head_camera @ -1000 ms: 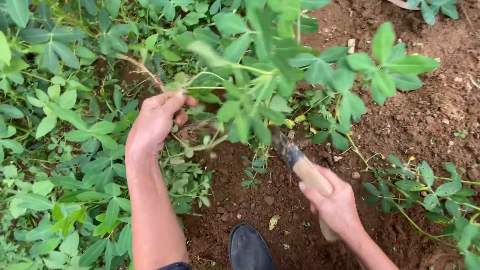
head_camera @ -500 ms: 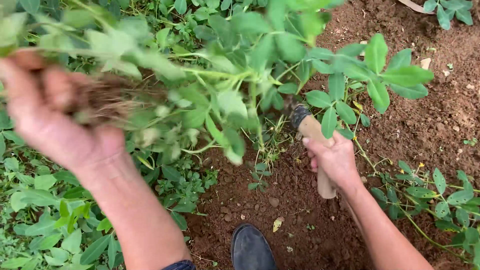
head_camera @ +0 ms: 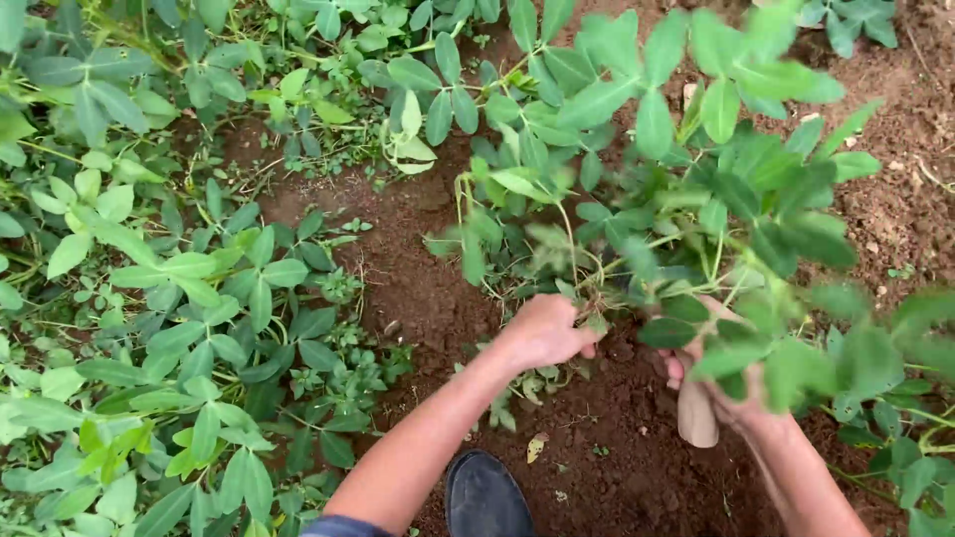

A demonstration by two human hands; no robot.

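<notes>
Hands low at the plant base. Left hand [head_camera: 542, 330] curled around the gathered stems of a leafy green plant [head_camera: 676, 199], gripping right where they meet the soil [head_camera: 428, 288]. Right hand [head_camera: 726, 383] mostly screened by leaves; fingers appear wrapped round a pale wooden tool handle [head_camera: 694, 418], whose butt end sticks out below the fist. Tool head not visible.

Plant stands in red-brown earth just ahead of the person's dark shoe [head_camera: 485, 495], its foliage spreading up and to the right.

Handling, as a judgement: stems thin, soft and bendable; leaves light and easily torn. Tops would likely snap if pulled from high up, so the sound hold is the bundled stem base at ground level, where the left hand sits now. Roots and clinging earth would probably add the only real weight. Soil looks crumbly and loose, not slick.

Outward: dense bed of similar low green plants [head_camera: 179, 298] covers the ground to the left. More bare clods and a few small yellowed leaves [head_camera: 537, 447] lie near the shoe.
</notes>
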